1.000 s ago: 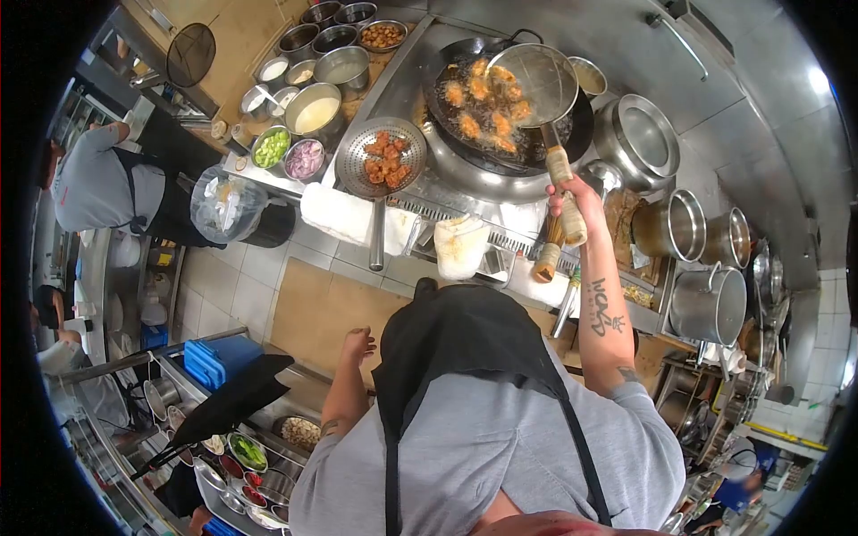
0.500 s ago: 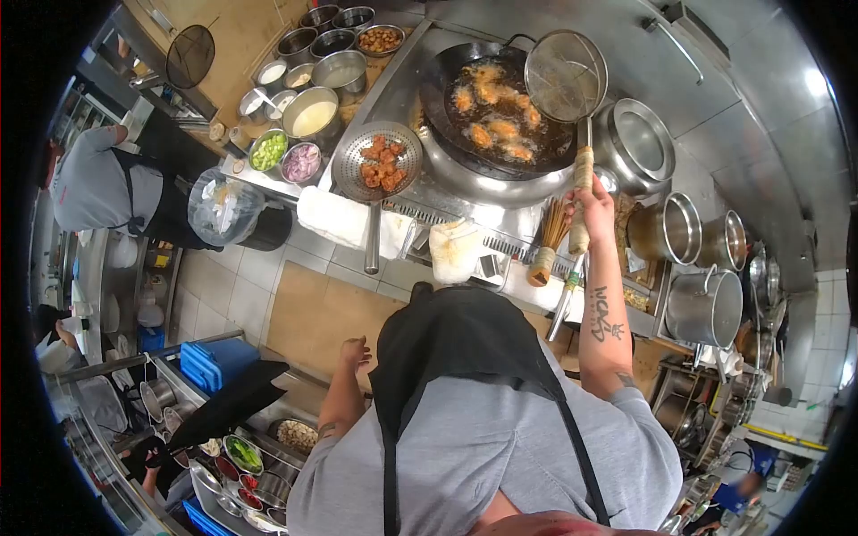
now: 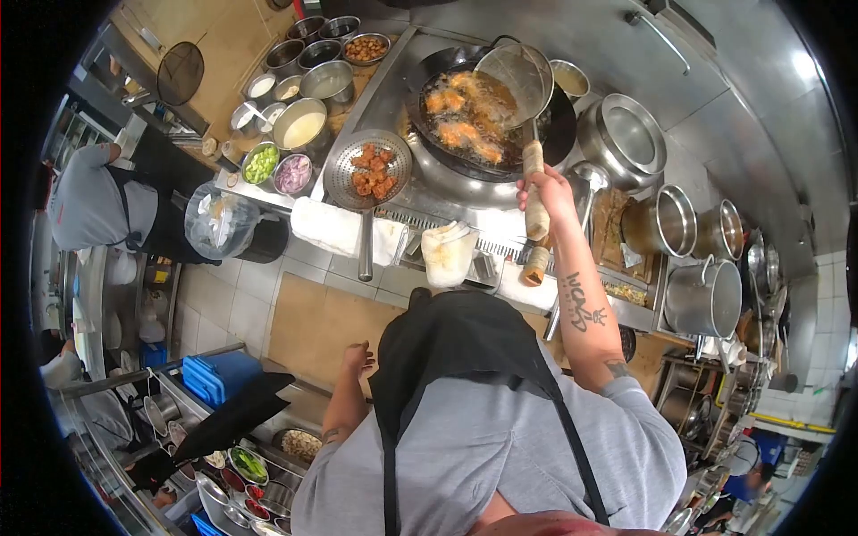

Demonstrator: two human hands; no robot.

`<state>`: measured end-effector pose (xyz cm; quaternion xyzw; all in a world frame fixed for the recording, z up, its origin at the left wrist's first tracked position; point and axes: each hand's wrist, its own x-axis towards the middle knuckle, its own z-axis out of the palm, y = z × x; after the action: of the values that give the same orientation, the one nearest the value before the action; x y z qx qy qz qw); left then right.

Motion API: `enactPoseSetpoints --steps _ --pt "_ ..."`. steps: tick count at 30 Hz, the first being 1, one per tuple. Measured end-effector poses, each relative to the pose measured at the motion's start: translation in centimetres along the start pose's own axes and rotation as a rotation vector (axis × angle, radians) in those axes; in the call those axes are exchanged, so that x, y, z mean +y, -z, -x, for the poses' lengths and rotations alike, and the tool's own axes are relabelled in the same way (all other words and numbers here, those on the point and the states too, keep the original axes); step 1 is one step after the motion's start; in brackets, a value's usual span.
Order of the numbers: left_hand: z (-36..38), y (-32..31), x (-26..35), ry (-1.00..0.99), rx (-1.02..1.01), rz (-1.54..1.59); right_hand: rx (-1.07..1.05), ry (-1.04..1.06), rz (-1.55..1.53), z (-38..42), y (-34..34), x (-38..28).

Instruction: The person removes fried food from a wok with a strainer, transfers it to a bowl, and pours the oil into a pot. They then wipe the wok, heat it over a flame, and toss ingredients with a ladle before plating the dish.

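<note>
Head view: grips the wrapped handle [image 3: 536, 207] of a mesh strainer [image 3: 520, 82] in the right hand [image 3: 552, 191], holding it over the wok [image 3: 560, 132], beside orange-brown pieces [image 3: 466, 139] in bubbling oil [image 3: 487, 109]. Holds the left hand [image 3: 358, 357] free, loosely curled, near the black apron [image 3: 465, 348].

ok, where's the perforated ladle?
Head view: the perforated ladle sits between the wok on its right and the onions on its left, handle across the white towel.

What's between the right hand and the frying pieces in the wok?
The strainer, held by its handle in the right hand, and the near rim of the wok, in the head view.
</note>
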<state>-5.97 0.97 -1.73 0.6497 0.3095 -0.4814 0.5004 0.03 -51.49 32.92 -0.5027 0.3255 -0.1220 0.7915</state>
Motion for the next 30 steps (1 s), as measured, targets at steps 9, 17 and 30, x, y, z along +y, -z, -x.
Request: enactPoseSetpoints --steps 9,17,30 --pt "-2.1 0.6 -2.1 0.002 0.011 0.04 -0.048 0.086 0.011 1.8 2.2 -0.4" --pt "2.3 -0.7 1.2 -0.031 0.069 -0.066 0.265 0.354 0.468 0.1 4.2 2.2" --pt "3.7 -1.2 2.2 -0.016 0.088 -0.144 0.006 0.053 0.305 4.0 0.2 2.1"
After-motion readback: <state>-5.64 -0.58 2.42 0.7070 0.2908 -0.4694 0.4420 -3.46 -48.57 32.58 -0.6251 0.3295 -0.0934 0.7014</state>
